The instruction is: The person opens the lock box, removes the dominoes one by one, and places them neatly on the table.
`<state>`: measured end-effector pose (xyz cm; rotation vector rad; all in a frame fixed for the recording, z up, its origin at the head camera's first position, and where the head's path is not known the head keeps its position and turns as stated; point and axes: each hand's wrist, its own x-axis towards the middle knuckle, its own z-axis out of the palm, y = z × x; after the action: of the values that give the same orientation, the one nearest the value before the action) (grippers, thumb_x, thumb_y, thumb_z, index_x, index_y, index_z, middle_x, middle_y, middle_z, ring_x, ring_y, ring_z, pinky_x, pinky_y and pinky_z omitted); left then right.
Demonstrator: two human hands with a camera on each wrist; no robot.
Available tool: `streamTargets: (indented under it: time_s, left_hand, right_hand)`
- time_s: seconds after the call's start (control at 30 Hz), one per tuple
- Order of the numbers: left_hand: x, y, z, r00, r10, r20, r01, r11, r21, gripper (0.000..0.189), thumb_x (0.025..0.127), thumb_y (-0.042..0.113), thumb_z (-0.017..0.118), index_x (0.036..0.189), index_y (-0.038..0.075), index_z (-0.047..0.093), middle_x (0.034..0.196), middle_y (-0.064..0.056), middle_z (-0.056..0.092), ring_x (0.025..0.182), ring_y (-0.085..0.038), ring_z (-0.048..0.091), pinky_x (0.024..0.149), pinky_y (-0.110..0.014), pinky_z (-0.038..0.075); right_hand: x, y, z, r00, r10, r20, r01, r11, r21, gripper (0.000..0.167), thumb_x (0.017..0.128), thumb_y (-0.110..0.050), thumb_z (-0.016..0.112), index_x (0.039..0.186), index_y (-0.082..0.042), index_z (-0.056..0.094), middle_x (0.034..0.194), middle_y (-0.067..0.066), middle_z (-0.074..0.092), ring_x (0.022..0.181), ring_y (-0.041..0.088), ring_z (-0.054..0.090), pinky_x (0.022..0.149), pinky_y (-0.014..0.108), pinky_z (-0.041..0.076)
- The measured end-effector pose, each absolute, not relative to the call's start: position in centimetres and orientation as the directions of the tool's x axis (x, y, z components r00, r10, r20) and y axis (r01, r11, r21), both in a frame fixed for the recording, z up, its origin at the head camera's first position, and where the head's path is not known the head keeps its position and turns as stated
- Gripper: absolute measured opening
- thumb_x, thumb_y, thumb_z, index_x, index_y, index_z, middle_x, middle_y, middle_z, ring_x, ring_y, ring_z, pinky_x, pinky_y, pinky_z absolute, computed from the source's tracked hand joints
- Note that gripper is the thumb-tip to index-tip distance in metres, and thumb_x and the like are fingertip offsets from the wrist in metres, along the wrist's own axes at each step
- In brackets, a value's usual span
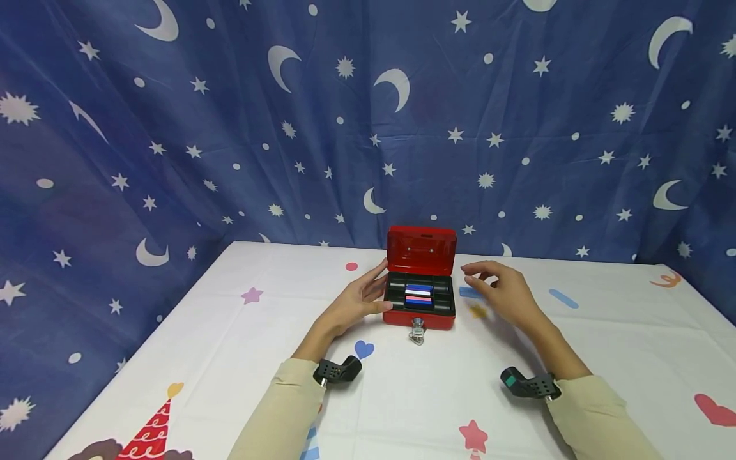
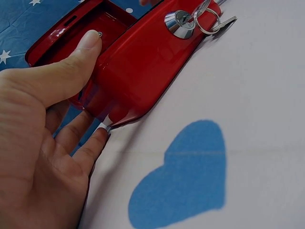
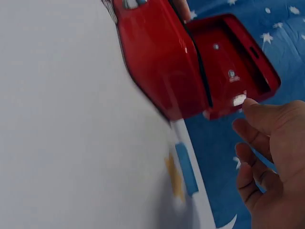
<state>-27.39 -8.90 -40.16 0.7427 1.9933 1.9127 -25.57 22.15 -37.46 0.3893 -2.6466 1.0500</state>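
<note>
A red cash box point(image 1: 425, 321) stands on the table with its lid point(image 1: 421, 249) raised. In its black tray point(image 1: 395, 295), the middle compartment holds several blue, white and pink sticks point(image 1: 418, 293). Keys on a ring point(image 2: 208, 21) hang at the round silver lock point(image 2: 180, 25) on the front. My left hand point(image 1: 358, 297) holds the box's left side, thumb at the rim near the front corner and fingers along the side wall. To the right of the box, my right hand point(image 1: 506, 294) hovers with loosely bent fingers and nothing in them.
The table point(image 1: 402, 396) has a white cover printed with coloured shapes, among them a blue heart point(image 2: 186, 176). Behind the box hangs a dark blue curtain point(image 1: 322, 160) with moons and stars. Each wrist wears a black camera band.
</note>
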Motion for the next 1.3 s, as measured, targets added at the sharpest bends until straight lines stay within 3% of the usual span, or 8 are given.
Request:
streamTargets:
  time_s: [0.3,0.77,0.93,1.3]
  left_hand:
    - [-27.4,-8.9,-40.4,-0.835,0.527,0.159,0.186,-0.002,0.982,0.088,0.082,0.001,0.072,0.153,0.021,0.024,0.154,-0.006,0.027,0.139,-0.021,0.031,0.109,-0.035,0.032]
    - [-27.4,-8.9,-40.4,-0.843,0.519,0.141,0.174,0.015,0.985,0.087,0.082,0.003,0.073,0.153,0.023,0.025,0.152,-0.004,0.031,0.137,-0.02,0.035,0.108,-0.033,0.033]
    - [-27.3,-8.9,-40.4,-0.843,0.52,0.137,0.169,0.015,0.986,0.087,0.083,0.003,0.072,0.153,0.023,0.024,0.152,-0.005,0.031,0.136,-0.021,0.036,0.107,-0.033,0.034]
    - [-27.3,-8.9,-40.3,-0.832,0.532,0.159,0.193,0.009,0.981,0.087,0.084,0.002,0.071,0.153,0.022,0.023,0.154,-0.006,0.028,0.137,-0.023,0.033,0.109,-0.035,0.032]
  right_hand:
    - [-25.1,19.8,-37.0,-0.916,-0.213,0.341,-0.392,0.661,-0.64,0.024,0.09,-0.022,0.068,0.113,-0.016,0.07,0.11,0.003,0.066,0.082,0.021,0.052,0.067,0.031,0.045]
    - [-25.1,17.0,-37.8,-0.915,-0.28,0.291,-0.403,0.642,-0.652,0.028,0.088,-0.018,0.071,0.115,-0.019,0.07,0.104,0.008,0.06,0.092,0.025,0.048,0.07,0.036,0.048]
    - [-25.3,16.7,-38.1,-0.912,-0.296,0.284,-0.41,0.657,-0.633,0.028,0.087,-0.019,0.071,0.115,-0.019,0.07,0.105,0.009,0.059,0.096,0.025,0.049,0.078,0.042,0.049]
    - [-25.7,16.4,-37.7,-0.903,-0.333,0.271,-0.429,0.671,-0.605,0.027,0.088,-0.021,0.07,0.115,-0.021,0.071,0.108,0.008,0.062,0.1,0.026,0.049,0.081,0.047,0.048]
